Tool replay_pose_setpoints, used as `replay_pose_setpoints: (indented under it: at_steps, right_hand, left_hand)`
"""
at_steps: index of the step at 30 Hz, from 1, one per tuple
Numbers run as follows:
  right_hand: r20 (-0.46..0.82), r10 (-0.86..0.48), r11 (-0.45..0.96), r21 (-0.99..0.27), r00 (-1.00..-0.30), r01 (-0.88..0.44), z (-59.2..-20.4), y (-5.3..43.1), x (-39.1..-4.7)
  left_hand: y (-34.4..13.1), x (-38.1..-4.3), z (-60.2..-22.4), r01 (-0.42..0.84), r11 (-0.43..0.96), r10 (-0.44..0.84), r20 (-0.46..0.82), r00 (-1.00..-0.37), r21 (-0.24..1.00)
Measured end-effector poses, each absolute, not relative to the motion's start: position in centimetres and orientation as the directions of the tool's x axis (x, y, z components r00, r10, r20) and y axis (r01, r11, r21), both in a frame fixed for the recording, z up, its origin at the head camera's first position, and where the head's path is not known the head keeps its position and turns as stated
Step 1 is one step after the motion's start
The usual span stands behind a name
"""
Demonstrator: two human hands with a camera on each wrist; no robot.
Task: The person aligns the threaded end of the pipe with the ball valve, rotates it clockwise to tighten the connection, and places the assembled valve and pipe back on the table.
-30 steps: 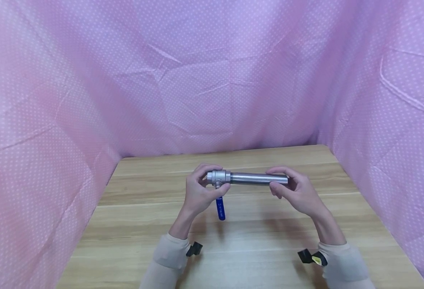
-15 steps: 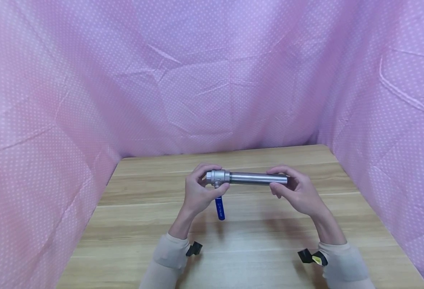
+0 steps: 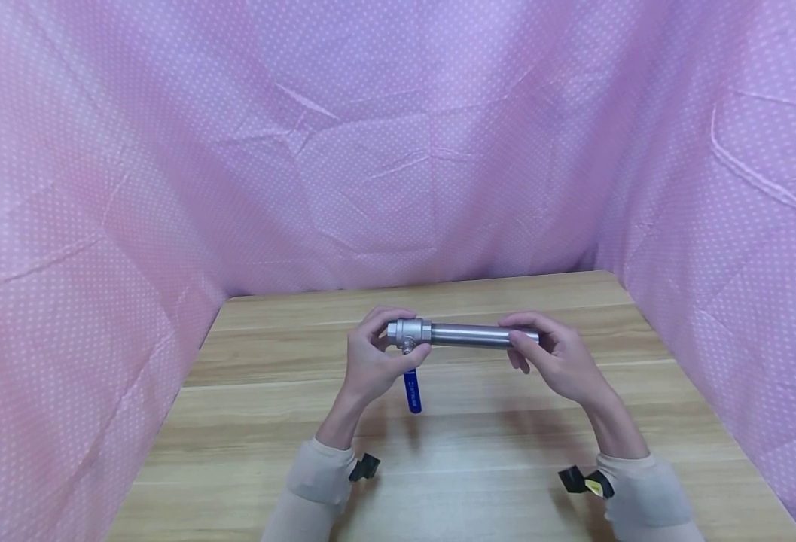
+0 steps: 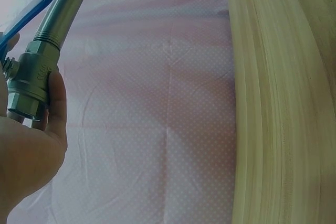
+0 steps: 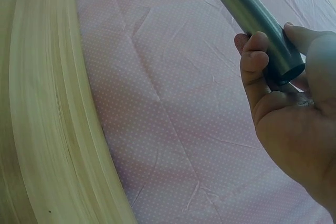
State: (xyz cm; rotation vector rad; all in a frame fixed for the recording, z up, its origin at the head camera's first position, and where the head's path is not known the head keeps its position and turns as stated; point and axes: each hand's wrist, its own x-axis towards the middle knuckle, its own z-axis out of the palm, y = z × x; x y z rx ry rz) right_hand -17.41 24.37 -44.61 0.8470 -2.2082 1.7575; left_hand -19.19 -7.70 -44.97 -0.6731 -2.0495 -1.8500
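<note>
Right hand (image 3: 556,361) is curling its fingers further over the pipe (image 3: 479,334) than before, gripping its end; left hand (image 3: 373,357) is still gripping the valve (image 3: 409,332) above the table (image 3: 479,452).

Two hands up: left hand (image 3: 370,360), right hand (image 3: 559,360). One valve (image 3: 409,333), one steel pipe (image 3: 471,334), one blue lever (image 3: 413,392), one wooden table (image 3: 479,459).

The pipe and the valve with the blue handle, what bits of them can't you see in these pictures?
- Head view: white print on the blue handle is too small to read.
- Left wrist view: valve stem hidden by the left hand.
- Right wrist view: pipe cut off by the top edge; right hand covers its underside.
</note>
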Motion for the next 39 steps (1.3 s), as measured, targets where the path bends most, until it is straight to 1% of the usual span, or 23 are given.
replay_pose_setpoints:
  at_steps: [9, 22, 30, 39]
  right_hand:
    - [0.466, -0.313, 0.075, -0.856, -0.827, -0.511, -44.87, 24.54, -17.30]
    - [0.483, -0.320, 0.069, -0.846, -0.815, -0.528, -44.51, 24.73, -17.60]
    - [0.495, -0.293, 0.121, -0.830, -0.818, -0.545, -44.70, 24.68, -17.33]
    - [0.485, -0.299, 0.162, -0.823, -0.822, -0.544, -44.55, 24.52, -17.32]
  left_hand:
    - [-7.50, -19.22, -45.31, 0.515, 0.063, 0.146, 0.503, -0.852, 0.855]
    - [-7.36, -19.31, -44.98, 0.542, 0.086, 0.135, 0.529, -0.838, 0.836]
    - [-7.32, -19.11, -45.16, 0.527, 0.088, 0.140, 0.513, -0.847, 0.845]
    - [-7.28, -19.09, -45.04, 0.529, 0.074, 0.140, 0.517, -0.845, 0.845]
